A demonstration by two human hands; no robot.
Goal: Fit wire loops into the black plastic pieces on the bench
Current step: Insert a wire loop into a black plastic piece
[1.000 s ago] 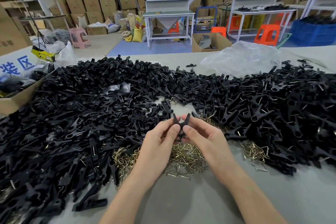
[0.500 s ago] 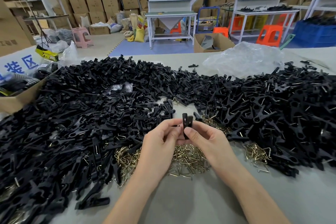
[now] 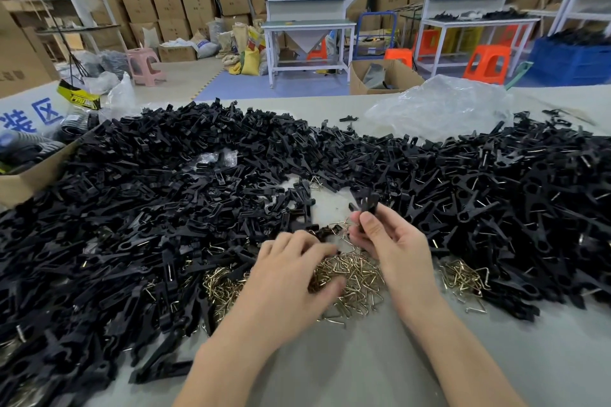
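Observation:
My right hand pinches a pair of black plastic pieces held upright above the bench, thumb and forefinger closed on their lower end. My left hand lies palm down on the heap of brass wire loops, its fingers curled into the loops; whether it grips one is hidden. A huge pile of loose black plastic pieces covers the left and centre. A second pile, with wire showing in many pieces, spreads to the right.
A smaller clump of wire loops lies right of my right wrist. A cardboard box stands at the left edge, a crumpled clear plastic bag at the back right. Bare grey bench runs along the front.
Both hands held the black pieces together before. My left hand has let go and dropped onto the wire loops, while my right hand keeps the pieces and has shifted right.

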